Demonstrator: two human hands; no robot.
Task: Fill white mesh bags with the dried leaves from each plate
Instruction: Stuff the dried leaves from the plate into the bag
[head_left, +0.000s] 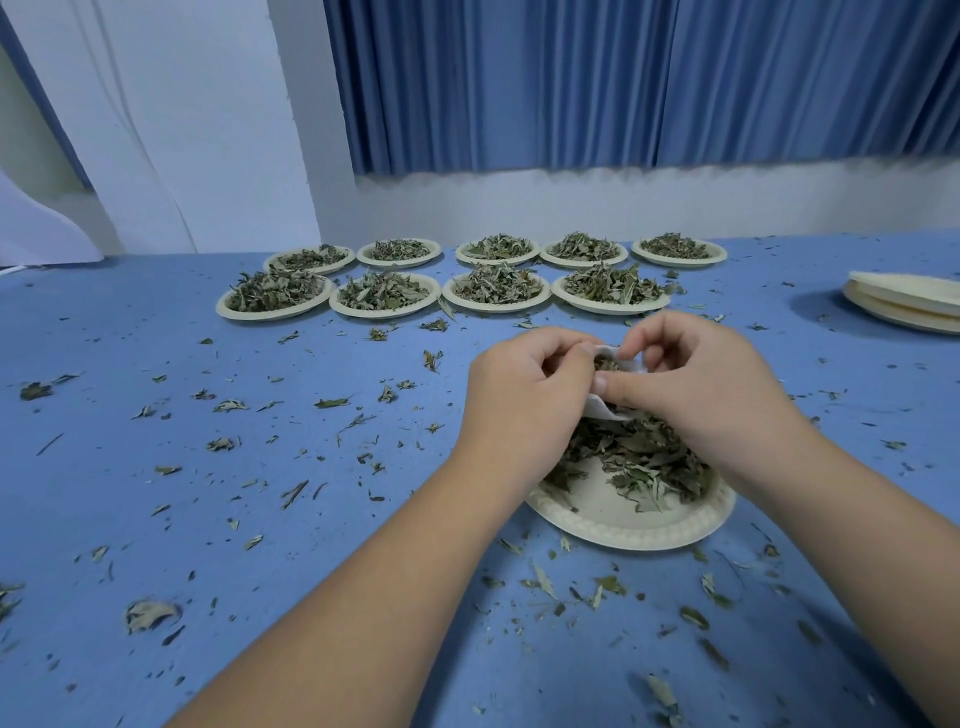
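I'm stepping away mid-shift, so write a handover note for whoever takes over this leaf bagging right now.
The left hand and right hand both pinch the small white mesh bag, some leaves inside, over the near cream paper plate. That plate holds loose dried green leaves. Done: seemingly the stack of empty plates at right. Left: finish this bag, then nine full plates at the far side.

Left tabletop (130, 493) passable, only leaf scraps (228, 405); nine filled plates (384, 314) bar far side; plate stack (904, 312) far right.
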